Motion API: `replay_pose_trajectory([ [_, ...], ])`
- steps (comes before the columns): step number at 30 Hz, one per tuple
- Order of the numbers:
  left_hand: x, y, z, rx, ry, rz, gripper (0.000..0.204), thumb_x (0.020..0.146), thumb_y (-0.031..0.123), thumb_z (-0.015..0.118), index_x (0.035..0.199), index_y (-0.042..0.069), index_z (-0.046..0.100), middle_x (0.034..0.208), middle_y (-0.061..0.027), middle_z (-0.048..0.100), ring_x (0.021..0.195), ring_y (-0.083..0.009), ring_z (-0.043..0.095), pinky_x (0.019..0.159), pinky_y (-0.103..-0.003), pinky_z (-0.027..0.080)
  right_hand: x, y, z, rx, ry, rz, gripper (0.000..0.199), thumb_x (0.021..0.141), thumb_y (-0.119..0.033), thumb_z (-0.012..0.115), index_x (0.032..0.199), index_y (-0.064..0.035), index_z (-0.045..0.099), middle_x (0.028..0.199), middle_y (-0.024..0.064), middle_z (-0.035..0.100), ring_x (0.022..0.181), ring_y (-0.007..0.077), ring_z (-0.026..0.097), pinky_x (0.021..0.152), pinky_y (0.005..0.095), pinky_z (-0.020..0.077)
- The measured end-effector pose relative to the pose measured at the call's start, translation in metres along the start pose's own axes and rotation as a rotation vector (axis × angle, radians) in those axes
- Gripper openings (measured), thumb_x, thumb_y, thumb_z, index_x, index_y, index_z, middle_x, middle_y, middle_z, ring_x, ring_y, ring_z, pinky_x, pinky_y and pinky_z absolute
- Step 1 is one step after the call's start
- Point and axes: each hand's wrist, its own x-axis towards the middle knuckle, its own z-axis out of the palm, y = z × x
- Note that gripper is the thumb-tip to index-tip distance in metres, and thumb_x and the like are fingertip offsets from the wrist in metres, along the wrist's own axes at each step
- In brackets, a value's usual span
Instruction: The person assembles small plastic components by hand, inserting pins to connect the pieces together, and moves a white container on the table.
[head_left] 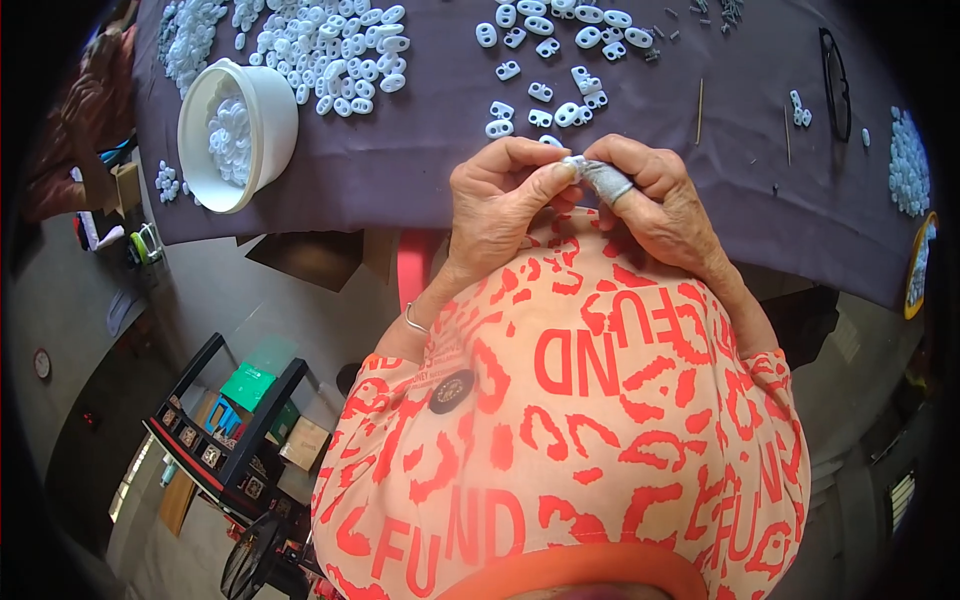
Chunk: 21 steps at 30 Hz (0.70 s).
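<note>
At the table's near edge, my left hand (495,205) and my right hand (660,200) meet fingertip to fingertip, both closed. Pinched between them is a small white plastic cord lock (573,166), mostly covered by the fingers. A greyish-white finger cover (607,183) wraps my right thumb. Just beyond my hands, several loose two-hole white cord lock parts (540,92) lie scattered, some oval and some blockier. Farther off to the right are small grey metal springs (673,35).
On the purple-grey tablecloth (440,90), a white tub (275,135) of white pieces stands left, beside a large pile (330,55). To the right lie a thin wooden stick (699,112), black glasses (835,85) and a small white heap (908,160). Another person's arm (85,140) shows far left.
</note>
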Motion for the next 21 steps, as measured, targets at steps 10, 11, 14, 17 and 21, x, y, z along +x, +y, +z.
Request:
replay_pose_trajectory([
  [10,0.006,0.015,0.001,0.105,-0.018,-0.079,0.012,0.079,0.004,0.063,0.090,-0.002,0.061,0.081,-0.0085,0.064,0.070,-0.0122,0.062,0.058,-0.021,0.051,0.005,-0.002,-0.012,-0.130,-0.021,-0.141,0.009,0.084,-0.003,0.048,0.085,0.0006,0.056,0.063,-0.0006,0.052,0.050,0.0036,0.047,0.045,0.0197,0.0379],
  [11,0.007,0.016,0.000,0.114,-0.032,-0.060,0.012,0.080,0.005,0.062,0.090,-0.002,0.062,0.080,-0.0084,0.064,0.069,-0.0115,0.062,0.058,-0.021,0.050,0.004,-0.002,-0.013,-0.138,-0.019,-0.147,0.010,0.083,-0.003,0.048,0.085,0.0007,0.056,0.062,-0.0002,0.052,0.050,0.0038,0.046,0.045,0.0202,0.0371],
  [14,0.009,0.022,-0.001,0.161,-0.083,-0.077,0.013,0.081,0.007,0.062,0.090,-0.002,0.062,0.079,-0.0080,0.064,0.066,-0.0100,0.060,0.057,-0.020,0.049,0.003,-0.003,-0.015,-0.134,-0.039,-0.156,0.010,0.081,-0.003,0.048,0.085,0.0007,0.056,0.062,0.0004,0.052,0.050,0.0047,0.046,0.045,0.0211,0.0358],
  [17,0.012,0.024,-0.002,0.247,-0.158,-0.100,0.014,0.081,0.009,0.063,0.089,-0.002,0.062,0.077,-0.0076,0.063,0.063,-0.0089,0.058,0.055,-0.020,0.048,0.001,-0.008,-0.016,-0.126,-0.072,-0.131,0.010,0.079,-0.003,0.048,0.085,0.0008,0.056,0.062,0.0007,0.051,0.051,0.0055,0.045,0.045,0.0220,0.0349],
  [21,0.013,0.027,-0.001,0.300,-0.189,-0.123,0.016,0.081,0.012,0.063,0.086,-0.003,0.061,0.074,-0.0073,0.063,0.060,-0.0083,0.057,0.052,-0.019,0.047,0.002,-0.006,-0.017,-0.143,-0.040,-0.171,0.010,0.077,-0.003,0.048,0.083,0.0008,0.055,0.061,0.0014,0.051,0.052,0.0062,0.045,0.046,0.0219,0.0356],
])
